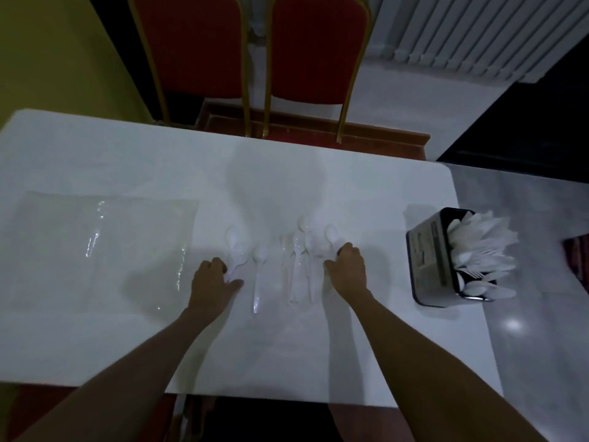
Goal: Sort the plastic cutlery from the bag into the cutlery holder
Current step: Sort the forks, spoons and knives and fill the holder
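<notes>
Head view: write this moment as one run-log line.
left hand grips spoons | right hand grips spoon | loose cutlery on table | holder stocked

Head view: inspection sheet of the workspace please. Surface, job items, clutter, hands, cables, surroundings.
Surface: white table, dimly lit.
Job's things: clear bag lies flat at the left and looks empty; loose spoons lie mid-table; black cutlery holder stands at the right edge, packed with white cutlery.
Clutter: nothing seen.
Hands: left hand grips the leftmost spoon; right hand has its fingers curled on the rightmost spoon.
Cables: nothing seen.
Surroundings: two red chairs beyond the far edge, a white ribbed panel behind, glossy floor at the right.
</notes>
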Demonstrator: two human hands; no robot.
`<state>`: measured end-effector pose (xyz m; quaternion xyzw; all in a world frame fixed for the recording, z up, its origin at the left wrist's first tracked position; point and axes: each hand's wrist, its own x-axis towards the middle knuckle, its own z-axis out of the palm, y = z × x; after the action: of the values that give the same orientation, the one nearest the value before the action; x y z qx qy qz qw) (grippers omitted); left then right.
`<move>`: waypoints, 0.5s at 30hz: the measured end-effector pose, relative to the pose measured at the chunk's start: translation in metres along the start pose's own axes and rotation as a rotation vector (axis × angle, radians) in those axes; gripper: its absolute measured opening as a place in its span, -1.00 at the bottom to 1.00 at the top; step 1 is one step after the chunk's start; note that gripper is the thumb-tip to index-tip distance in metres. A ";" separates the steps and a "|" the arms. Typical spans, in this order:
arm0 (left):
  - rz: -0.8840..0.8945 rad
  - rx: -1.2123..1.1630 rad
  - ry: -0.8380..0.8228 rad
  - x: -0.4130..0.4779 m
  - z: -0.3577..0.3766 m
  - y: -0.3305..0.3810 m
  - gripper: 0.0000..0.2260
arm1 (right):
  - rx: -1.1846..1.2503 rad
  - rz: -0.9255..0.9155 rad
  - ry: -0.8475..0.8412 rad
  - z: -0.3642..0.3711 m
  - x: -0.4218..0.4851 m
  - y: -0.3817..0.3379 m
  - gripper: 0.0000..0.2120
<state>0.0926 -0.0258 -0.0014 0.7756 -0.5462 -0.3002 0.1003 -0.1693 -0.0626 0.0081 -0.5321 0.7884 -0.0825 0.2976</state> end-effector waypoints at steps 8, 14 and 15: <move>-0.096 -0.236 0.006 0.012 -0.007 0.002 -0.88 | 0.136 0.073 -0.023 0.011 -0.003 -0.003 -0.74; -0.019 -0.277 -0.032 0.006 0.007 0.017 -0.91 | 0.276 0.070 -0.028 0.028 -0.011 -0.024 -0.71; -0.013 -0.267 -0.032 0.007 0.009 0.020 -0.86 | 0.263 0.073 -0.040 0.031 -0.010 -0.026 -0.70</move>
<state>0.0735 -0.0379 -0.0014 0.7539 -0.4978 -0.3833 0.1921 -0.1292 -0.0592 -0.0015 -0.4612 0.7834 -0.1634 0.3832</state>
